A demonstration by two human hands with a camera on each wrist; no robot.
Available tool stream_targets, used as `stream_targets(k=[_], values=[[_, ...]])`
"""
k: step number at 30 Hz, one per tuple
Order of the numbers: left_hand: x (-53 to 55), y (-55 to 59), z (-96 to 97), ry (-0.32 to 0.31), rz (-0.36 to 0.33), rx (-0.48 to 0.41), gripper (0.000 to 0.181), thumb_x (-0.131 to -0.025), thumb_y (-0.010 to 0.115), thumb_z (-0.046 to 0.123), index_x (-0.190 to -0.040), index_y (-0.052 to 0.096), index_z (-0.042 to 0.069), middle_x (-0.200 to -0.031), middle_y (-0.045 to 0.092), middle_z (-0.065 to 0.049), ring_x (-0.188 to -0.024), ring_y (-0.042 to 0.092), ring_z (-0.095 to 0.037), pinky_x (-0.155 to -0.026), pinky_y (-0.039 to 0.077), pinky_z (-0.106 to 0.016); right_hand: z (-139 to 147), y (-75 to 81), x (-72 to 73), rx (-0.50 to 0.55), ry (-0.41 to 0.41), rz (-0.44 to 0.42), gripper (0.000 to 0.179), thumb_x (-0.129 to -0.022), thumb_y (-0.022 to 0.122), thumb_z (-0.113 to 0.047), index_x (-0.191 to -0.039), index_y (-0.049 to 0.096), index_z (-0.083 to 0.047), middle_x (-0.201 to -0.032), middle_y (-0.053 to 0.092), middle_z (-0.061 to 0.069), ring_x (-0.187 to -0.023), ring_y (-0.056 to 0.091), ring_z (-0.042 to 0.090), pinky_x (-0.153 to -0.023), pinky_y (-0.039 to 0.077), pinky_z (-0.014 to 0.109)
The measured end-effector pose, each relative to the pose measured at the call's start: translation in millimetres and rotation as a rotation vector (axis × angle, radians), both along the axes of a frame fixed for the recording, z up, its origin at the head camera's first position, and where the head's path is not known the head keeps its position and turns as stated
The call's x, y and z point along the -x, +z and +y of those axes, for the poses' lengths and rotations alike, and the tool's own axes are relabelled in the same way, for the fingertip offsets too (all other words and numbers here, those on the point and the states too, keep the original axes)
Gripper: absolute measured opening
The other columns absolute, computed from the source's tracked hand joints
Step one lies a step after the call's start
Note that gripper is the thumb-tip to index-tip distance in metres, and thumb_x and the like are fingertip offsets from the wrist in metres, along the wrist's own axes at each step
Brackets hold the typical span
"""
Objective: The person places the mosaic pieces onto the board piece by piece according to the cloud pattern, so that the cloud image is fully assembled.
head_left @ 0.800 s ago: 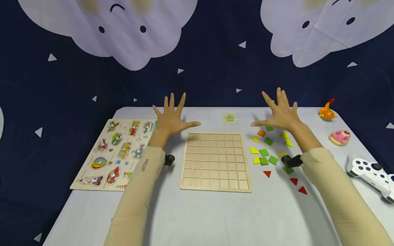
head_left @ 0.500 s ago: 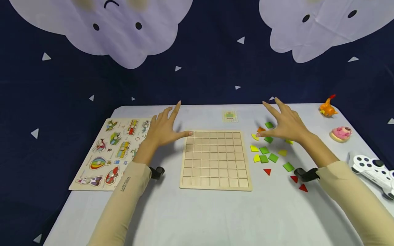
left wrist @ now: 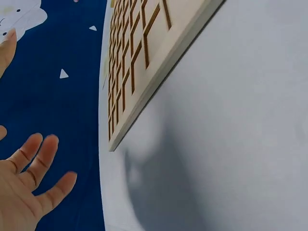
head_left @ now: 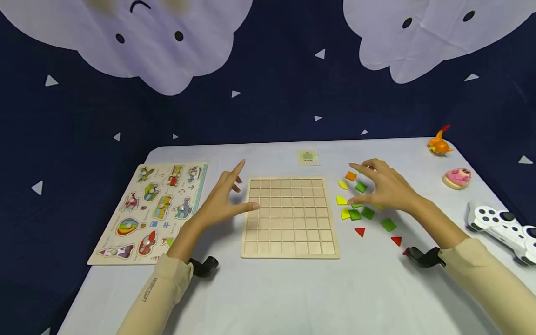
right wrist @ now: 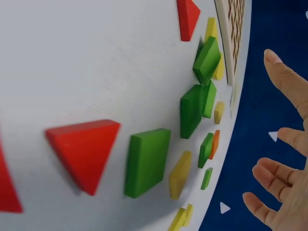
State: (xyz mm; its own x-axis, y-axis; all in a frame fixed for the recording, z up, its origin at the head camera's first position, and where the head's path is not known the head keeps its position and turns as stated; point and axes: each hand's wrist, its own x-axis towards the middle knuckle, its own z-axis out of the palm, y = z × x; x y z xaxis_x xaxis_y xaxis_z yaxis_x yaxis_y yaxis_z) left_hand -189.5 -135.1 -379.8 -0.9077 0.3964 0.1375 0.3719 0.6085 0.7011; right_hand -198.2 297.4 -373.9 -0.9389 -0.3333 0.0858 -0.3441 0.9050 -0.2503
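My left hand [head_left: 222,197] hovers at the left edge of a wooden grid board [head_left: 291,218], its fingers loosely bent and holding nothing. Above the scattered coloured tiles on the right is my right hand [head_left: 387,186], thumb and fingers apart with nothing between them. Green square tiles [head_left: 388,224], yellow quarter-round tiles [head_left: 341,200], an orange tile [head_left: 351,176] and red triangle tiles [right wrist: 86,154] lie under and around that hand; it hides some of them in the head view. Relaxed, spread fingers of the left hand [left wrist: 29,187] and of the right hand [right wrist: 288,168] show in the wrist views.
A picture puzzle board [head_left: 150,214] lies at the left. Behind the grid board is a small pattern card [head_left: 308,157]. Along the right side are an orange toy [head_left: 439,145], a pink toy [head_left: 457,178] and a white game controller [head_left: 502,230].
Both hands have come back toward the body and lower, their fingers less spread than before. The right hand now covers some tiles. The head view has shifted slightly; the boards and tiles stay put.
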Motion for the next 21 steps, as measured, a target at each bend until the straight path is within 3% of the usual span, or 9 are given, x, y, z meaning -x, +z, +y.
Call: stream_targets(k=[7,11,15,21], values=[[-9.0,-14.0,-9.0,-0.040,-0.065,-0.137,0.107,-0.076,0.087,0.027,-0.159,0.019,0.035,-0.118,0.046,-0.021,-0.097,0.052,-0.028,-0.092,0.048,-0.049,2,-6.1,-4.6,0.006,0.022,0.014,0.086,-0.070,0.085,-0.054,-0.143,0.055,-0.020,-0.124,0.053,0.014,-0.107,0.050,0.028,-0.080,0.049,0.048],[-11.3,-24.1,-13.2,-0.052,-0.110,-0.158,0.102,-0.078,0.086,0.025,-0.158,0.024,0.033,-0.114,0.046,-0.020,-0.093,0.053,-0.027,-0.093,0.048,-0.045,4,-8.5,-4.0,-0.001,0.021,0.016,0.081,-0.071,0.086,-0.049,-0.141,0.058,-0.017,-0.119,0.055,0.012,-0.103,0.050,0.025,-0.078,0.048,0.045],[-13.1,-30.8,-14.5,-0.077,-0.140,-0.156,0.099,-0.079,0.085,0.023,-0.158,0.026,0.025,-0.115,0.046,-0.019,-0.088,0.054,-0.025,-0.091,0.049,-0.043,6,-8.2,-1.4,-0.008,0.008,-0.012,0.075,-0.076,0.083,-0.047,-0.140,0.059,-0.016,-0.120,0.055,0.012,-0.106,0.051,0.027,-0.080,0.049,0.049],[-16.0,-38.3,-16.6,-0.096,-0.146,-0.130,0.092,-0.080,0.084,0.021,-0.156,0.032,0.017,-0.110,0.048,-0.016,-0.081,0.052,-0.018,-0.076,0.049,-0.028,8,-5.9,5.5,-0.023,-0.005,-0.051,0.073,-0.080,0.079,-0.050,-0.140,0.058,-0.013,-0.120,0.055,0.015,-0.105,0.052,0.029,-0.078,0.050,0.050]])
